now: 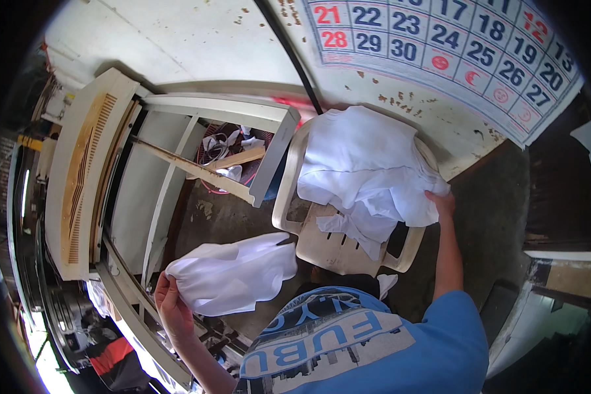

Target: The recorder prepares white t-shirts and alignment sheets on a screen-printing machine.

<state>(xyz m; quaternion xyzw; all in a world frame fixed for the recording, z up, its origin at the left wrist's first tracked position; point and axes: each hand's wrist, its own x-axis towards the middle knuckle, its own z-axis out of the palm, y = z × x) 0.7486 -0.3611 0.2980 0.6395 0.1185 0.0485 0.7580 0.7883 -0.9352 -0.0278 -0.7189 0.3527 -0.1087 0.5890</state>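
A piece of white cloth hangs in the air left of my body, held by its left end between the closed fingers of my left hand. Over the beige plastic chair in front of me lies a heap of white fabric pieces, draped across its back and seat. My right hand grips the right edge of that heap, thumb on top and the other fingers mostly hidden by the fabric. The two lots of white cloth are apart from each other.
A pale frame with open bays stands left of the chair. Through it shows a basket with scraps and a wooden stick. A wall calendar hangs at upper right, and a black cable runs down the wall.
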